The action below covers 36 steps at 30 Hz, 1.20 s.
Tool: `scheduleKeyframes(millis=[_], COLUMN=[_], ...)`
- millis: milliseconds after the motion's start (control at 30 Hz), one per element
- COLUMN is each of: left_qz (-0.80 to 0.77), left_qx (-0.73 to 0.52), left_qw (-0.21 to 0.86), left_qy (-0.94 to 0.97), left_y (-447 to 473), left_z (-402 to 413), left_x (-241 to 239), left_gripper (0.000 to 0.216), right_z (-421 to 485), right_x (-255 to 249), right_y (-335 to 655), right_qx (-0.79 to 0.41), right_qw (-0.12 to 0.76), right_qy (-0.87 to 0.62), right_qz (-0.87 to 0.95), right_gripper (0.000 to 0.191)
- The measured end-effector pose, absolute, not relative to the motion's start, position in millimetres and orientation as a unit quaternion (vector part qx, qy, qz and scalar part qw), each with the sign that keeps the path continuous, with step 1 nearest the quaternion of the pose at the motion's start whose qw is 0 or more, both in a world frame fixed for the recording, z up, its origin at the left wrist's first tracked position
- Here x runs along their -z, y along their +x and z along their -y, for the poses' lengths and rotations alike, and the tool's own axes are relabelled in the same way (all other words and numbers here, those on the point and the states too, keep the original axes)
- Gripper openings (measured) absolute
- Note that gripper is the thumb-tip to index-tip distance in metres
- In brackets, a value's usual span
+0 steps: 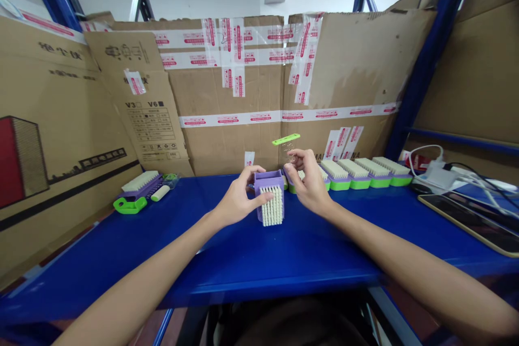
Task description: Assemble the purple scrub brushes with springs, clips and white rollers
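In the head view, my left hand point(240, 197) is closed around a purple brush body point(268, 179), thumb across its front. Its off-white bristles point(272, 206) face me, and the hollow upper end shows. Beside it on the right, my right hand point(306, 178) is raised with thumb and fingers pinched together. Just above those fingertips is a light-green strip point(286, 139) with holes, tilted up to the right. Fine, wire-like coils point(288, 154) hang between the strip and the fingertips; their exact shape is too small to tell.
Several finished-looking brushes point(359, 174) with green bases line the back right. Another purple brush point(140, 186), a green handle piece point(130, 205) and small parts lie at left. A phone point(472, 224) and white cables point(466, 178) occupy the right. Cardboard walls point(231, 146) enclose the blue table point(227, 259).
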<state>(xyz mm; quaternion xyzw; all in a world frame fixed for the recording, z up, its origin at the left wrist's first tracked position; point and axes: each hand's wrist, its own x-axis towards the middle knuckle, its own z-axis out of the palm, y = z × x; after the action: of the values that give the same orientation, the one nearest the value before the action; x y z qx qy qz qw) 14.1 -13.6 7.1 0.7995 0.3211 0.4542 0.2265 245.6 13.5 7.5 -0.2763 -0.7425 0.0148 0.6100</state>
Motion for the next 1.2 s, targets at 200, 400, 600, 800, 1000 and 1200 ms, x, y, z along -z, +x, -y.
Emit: scheduleKeyframes(millis=[200, 400, 600, 800, 1000, 1200], left_qz=[-0.309, -0.273, -0.278, -0.281, -0.259, -0.229], left_qx=[-0.447, -0.457, -0.442, -0.415, -0.415, -0.408], left_qw=[0.229, 0.151, 0.104, 0.045, -0.010, -0.033], left_qy=[0.808, 0.833, 0.846, 0.864, 0.872, 0.883], left_y=[17.4, 11.6, 8.0, 12.8, 13.3, 12.8], left_z=[18.3, 11.6, 12.1, 18.1, 19.1, 19.0], left_x=[-4.8, 0.8, -0.5, -5.1, -6.9, -9.4], left_gripper=[0.062, 0.083, 0.081, 0.078, 0.079, 0.088], right_z=[-13.1, -11.6, -6.2, -5.9, -9.5, -2.2], right_x=[-6.7, -6.1, -10.0, -4.9, -1.9, -8.3], right_y=[242.6, 242.1, 244.1, 242.4, 240.8, 242.3], right_qx=[-0.077, -0.065, 0.003, -0.057, -0.059, 0.016], right_qw=[0.635, 0.654, 0.632, 0.636, 0.648, 0.612], right_qy=[-0.264, -0.258, -0.251, -0.236, -0.224, -0.219], right_qz=[0.722, 0.708, 0.733, 0.733, 0.726, 0.760], right_gripper=[0.035, 0.025, 0.022, 0.021, 0.019, 0.018])
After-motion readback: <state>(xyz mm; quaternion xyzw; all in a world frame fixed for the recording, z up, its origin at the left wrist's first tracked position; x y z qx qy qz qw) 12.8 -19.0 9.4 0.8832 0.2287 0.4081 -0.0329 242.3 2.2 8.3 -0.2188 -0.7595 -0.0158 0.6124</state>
